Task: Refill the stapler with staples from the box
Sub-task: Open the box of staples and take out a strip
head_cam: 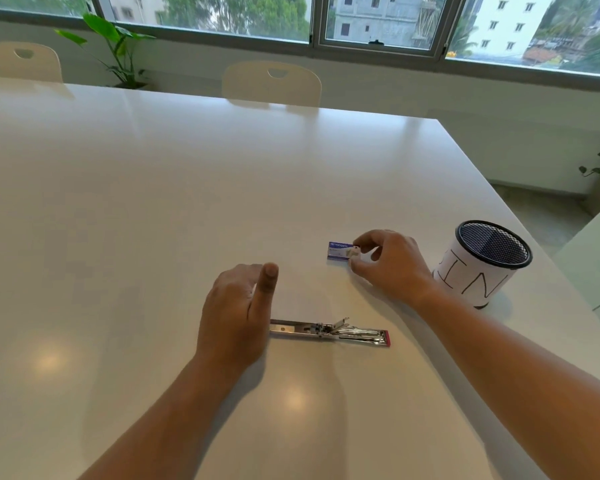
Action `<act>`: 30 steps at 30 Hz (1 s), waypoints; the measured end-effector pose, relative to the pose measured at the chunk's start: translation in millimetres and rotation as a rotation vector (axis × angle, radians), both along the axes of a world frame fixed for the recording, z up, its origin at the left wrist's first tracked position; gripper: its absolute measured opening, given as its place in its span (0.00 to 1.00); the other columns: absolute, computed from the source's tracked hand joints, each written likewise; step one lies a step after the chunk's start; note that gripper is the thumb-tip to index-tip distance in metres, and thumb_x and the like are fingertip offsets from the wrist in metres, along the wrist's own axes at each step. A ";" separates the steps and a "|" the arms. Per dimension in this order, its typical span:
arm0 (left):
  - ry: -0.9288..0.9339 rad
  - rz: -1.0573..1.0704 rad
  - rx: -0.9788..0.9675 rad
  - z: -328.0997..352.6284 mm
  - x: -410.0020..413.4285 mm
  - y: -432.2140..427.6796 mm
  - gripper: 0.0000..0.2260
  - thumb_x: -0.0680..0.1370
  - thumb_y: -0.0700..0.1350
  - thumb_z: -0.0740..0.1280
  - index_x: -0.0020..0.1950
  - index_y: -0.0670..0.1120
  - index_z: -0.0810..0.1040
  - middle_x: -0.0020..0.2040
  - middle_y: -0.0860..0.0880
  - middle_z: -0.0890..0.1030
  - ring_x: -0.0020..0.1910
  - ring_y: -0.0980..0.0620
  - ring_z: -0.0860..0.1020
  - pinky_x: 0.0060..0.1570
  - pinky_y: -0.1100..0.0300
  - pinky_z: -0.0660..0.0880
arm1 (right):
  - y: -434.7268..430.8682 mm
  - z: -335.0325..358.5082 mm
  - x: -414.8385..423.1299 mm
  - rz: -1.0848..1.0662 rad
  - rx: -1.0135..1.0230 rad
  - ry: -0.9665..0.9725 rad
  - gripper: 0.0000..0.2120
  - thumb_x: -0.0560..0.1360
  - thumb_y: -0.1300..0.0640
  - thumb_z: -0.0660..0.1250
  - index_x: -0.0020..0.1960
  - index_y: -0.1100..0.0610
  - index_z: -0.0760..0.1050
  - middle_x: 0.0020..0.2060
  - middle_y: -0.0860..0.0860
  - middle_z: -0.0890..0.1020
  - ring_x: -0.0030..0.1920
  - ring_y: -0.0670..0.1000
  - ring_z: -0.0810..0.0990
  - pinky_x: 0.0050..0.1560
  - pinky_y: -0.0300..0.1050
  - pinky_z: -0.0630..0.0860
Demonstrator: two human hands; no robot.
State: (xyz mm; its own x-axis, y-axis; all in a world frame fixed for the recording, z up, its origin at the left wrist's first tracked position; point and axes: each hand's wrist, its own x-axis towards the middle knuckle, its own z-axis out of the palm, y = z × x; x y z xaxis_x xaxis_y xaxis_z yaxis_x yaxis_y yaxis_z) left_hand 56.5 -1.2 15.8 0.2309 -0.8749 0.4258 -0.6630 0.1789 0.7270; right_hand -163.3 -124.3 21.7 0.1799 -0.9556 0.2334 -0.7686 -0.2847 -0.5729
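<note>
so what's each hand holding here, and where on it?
The right hand pinches the near, opened end of the staple box between thumb and fingertips. The left hand is open and holds nothing; it hovers by the opened stapler.

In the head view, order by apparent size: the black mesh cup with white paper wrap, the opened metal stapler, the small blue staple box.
1. Black mesh cup with white paper wrap
2. Opened metal stapler, long but thin
3. Small blue staple box, partly hidden by fingers
</note>
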 end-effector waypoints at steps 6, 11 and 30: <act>0.079 -0.053 -0.079 19.6 -18.9 12.3 0.22 0.79 0.64 0.57 0.54 0.49 0.82 0.49 0.56 0.83 0.49 0.61 0.80 0.44 0.65 0.75 | 39.3 27.5 -5.0 -0.008 -0.002 -0.330 0.06 0.69 0.52 0.76 0.45 0.46 0.81 0.37 0.40 0.85 0.38 0.39 0.84 0.36 0.31 0.76; 0.425 -0.147 0.005 37.2 -44.4 31.8 0.11 0.74 0.58 0.70 0.52 0.54 0.81 0.40 0.55 0.85 0.38 0.54 0.85 0.32 0.63 0.80 | 106.9 48.6 -9.9 0.124 0.106 -0.667 0.11 0.69 0.57 0.78 0.48 0.48 0.80 0.40 0.50 0.88 0.35 0.58 0.87 0.38 0.53 0.84; 0.835 -0.317 0.149 25.8 -55.7 53.7 0.09 0.71 0.46 0.73 0.49 0.47 0.77 0.40 0.47 0.87 0.38 0.46 0.86 0.34 0.61 0.80 | 141.6 16.9 -8.0 0.317 0.484 -1.197 0.15 0.69 0.59 0.75 0.55 0.55 0.84 0.50 0.60 0.87 0.45 0.55 0.87 0.42 0.41 0.83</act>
